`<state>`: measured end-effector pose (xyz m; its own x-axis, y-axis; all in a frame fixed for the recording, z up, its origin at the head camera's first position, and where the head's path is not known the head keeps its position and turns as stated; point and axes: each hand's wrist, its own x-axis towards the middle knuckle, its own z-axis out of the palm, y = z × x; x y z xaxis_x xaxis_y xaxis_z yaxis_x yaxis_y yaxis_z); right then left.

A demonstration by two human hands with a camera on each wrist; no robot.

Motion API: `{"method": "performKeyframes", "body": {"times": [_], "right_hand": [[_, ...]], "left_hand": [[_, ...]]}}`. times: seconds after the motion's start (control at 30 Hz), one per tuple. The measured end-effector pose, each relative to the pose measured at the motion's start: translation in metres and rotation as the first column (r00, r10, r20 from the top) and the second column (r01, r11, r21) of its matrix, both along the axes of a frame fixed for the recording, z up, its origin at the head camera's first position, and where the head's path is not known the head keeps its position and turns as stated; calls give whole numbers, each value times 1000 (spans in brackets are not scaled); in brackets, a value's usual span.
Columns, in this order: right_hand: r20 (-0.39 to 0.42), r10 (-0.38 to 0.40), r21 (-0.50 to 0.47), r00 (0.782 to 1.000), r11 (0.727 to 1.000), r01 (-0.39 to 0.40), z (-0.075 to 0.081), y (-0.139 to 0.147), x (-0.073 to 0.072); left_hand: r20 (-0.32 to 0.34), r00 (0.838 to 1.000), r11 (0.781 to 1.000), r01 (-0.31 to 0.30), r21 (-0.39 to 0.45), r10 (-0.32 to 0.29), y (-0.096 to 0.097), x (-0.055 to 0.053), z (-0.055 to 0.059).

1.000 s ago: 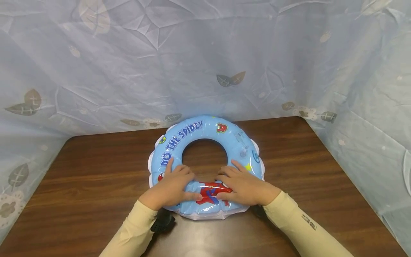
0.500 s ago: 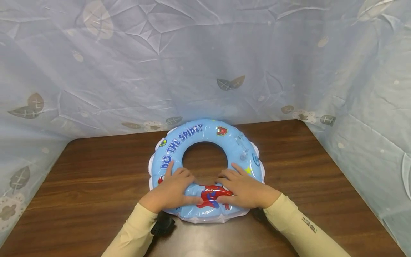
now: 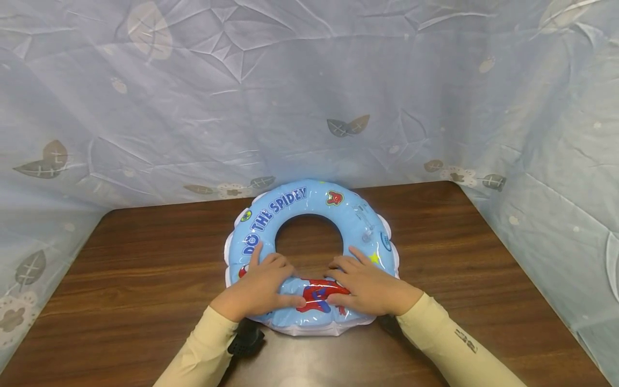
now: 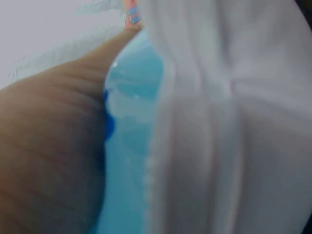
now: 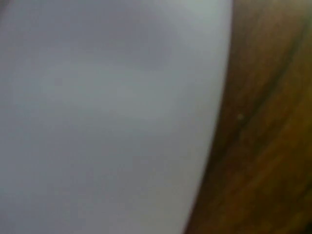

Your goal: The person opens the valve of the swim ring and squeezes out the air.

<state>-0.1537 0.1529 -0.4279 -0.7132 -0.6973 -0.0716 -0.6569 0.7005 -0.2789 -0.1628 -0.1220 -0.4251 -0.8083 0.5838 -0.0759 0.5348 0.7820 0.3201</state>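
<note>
An inflated swim ring point(image 3: 314, 196), light blue with a white scalloped edge, lies flat on the wooden table. It bears "DO THE SPIDEY" lettering and a red and blue figure. On its near left part rests my left hand point(image 3: 258, 287), fingers spread and thumb pointing inward. My right hand point(image 3: 369, 285) lies on the near right part, its fingertips near the inner hole. In the left wrist view, the ring's blue side point(image 4: 131, 141) touches the hand point(image 4: 48, 141). A blurred white surface point(image 5: 107, 117) fills most of the right wrist view; the right hand's fingers are hidden there.
Brown wooden table point(image 3: 145, 279) surrounds the ring. Grey-blue patterned fabric point(image 3: 290, 97) hangs behind the table and along its sides. A black wrist device point(image 3: 246, 338) sits under the left wrist.
Both hands stay in place on the swim ring. The whole head view has shifted slightly, with everything a little lower in the frame than one second ago.
</note>
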Motion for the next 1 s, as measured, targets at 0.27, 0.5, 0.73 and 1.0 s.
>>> {"method": "performKeyframes", "body": {"times": [0.27, 0.5, 0.73, 1.0], "right_hand": [[-5, -2, 13, 1000, 1000, 2, -1, 0, -1], [9, -2, 9, 1000, 1000, 2, -2, 1, -1], [9, 1, 4, 1000, 1000, -1, -1, 1, -1], [14, -8, 6, 1000, 1000, 8, -2, 0, -1]], "left_hand": [[-7, 1000, 1000, 1, -6, -1, 1, -1, -1], [5, 1000, 1000, -3, -14, 3, 1, 0, 0], [-4, 1000, 1000, 0, -19, 0, 1, -1, -2], [-11, 1000, 1000, 5, -13, -5, 0, -2, -4]]}}
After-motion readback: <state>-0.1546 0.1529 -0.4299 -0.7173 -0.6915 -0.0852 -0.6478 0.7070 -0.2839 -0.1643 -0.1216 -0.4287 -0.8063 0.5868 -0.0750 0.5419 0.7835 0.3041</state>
